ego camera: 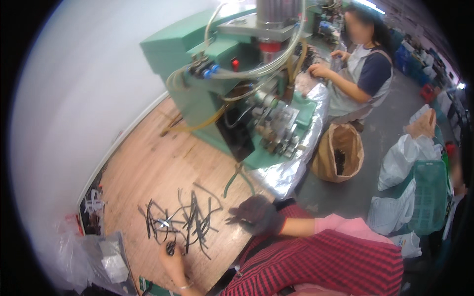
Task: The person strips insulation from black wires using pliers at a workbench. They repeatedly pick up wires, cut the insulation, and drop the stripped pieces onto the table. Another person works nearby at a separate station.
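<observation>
Near the bottom of the view, my bare left hand point(173, 262) is curled around a small dark piece point(170, 248), too blurred to name. Just beyond it, thin black strips point(194, 218) lie in a loose tangle on the wooden tabletop point(148, 170). A small shiny metal object point(163, 223) rests among them. My right hand point(257, 216), in a dark work glove, hovers by the table's edge right of the strips. Its fingers are apart and nothing shows between them. Pliers with green handles point(239, 179) lie beyond the glove.
A green bench machine point(207, 100) with air hoses stands across the table, silver foil point(285, 175) along its side. A co-worker point(364, 74) sits beyond it. On the floor are a brown paper sack point(337, 155), white bags and a green crate point(429, 196). Plastic bags point(70, 259) lie lower left.
</observation>
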{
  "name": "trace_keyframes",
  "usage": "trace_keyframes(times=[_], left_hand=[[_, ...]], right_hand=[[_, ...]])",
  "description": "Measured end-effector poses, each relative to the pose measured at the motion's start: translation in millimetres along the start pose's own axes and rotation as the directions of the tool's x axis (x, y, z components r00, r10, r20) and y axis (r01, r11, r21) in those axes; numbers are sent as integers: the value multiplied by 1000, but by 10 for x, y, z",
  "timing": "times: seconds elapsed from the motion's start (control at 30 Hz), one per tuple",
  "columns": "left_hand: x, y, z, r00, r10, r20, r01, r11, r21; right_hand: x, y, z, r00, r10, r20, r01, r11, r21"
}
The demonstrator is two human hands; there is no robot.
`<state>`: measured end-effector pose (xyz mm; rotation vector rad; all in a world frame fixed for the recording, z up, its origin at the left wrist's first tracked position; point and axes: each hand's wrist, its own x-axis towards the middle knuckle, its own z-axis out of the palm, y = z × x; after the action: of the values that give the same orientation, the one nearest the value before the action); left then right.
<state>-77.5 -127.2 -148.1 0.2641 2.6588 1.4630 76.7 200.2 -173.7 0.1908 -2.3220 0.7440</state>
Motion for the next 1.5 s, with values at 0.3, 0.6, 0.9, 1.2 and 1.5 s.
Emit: trace_keyframes(times=[0.3,0.6,0.9,1.2,1.5], left_hand=[[40,1090,384,909,-34,415,278,791,-546],[168,825,1047,749,251,613,-499,823,271],[20,360,137,848,242,471,-427,838,339],[25,1316,666,930,151,334,-166,986,18],[667,1289,1401,827,116,550,-437,748,499]], right_hand=[[-133,27,8,999,39,-25,-38,999,28],[-200,95,5,996,13,89,-17,999,35],[-166,128,139,998,-60,-34,61,998,22],[-6,-390,-650,828,477,296,-529,490,692],[-112,-442,-820,710,630,315,-655,428,623]])
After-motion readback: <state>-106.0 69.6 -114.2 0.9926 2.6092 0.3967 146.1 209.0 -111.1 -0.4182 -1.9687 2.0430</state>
